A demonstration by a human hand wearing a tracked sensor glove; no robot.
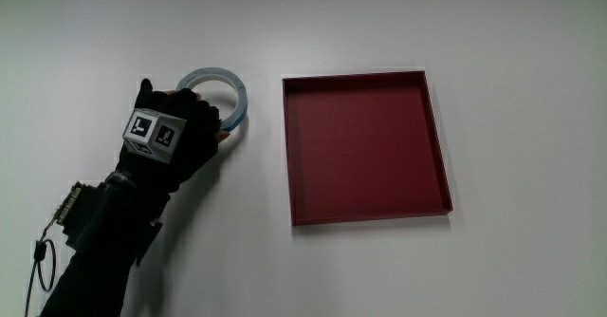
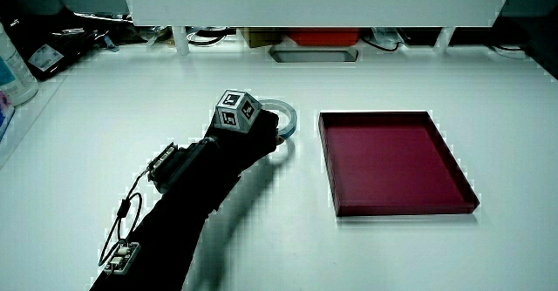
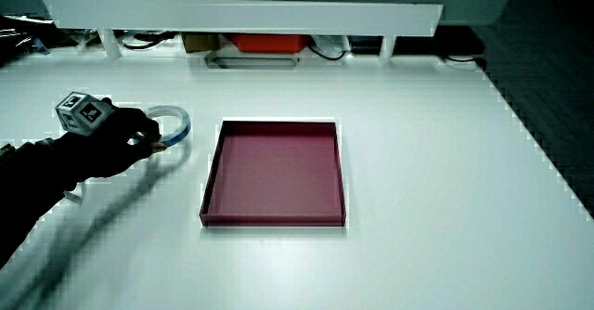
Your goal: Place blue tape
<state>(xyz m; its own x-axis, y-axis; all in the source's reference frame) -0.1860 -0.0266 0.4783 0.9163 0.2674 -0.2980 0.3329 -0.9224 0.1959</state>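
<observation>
Hand (image 1: 175, 132) clamped on blue tape (image 1: 228, 82) (flat on table), beside red tray (image 1: 365, 214)

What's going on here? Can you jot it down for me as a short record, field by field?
hand: on the tape, fingers around its ring
tape: blue ring, on the table beside the tray, not in it
tray: red, square, shallow, nothing in it
table: white; in both side views a low white partition runs along its edge
step left: tape not yet placed
</observation>
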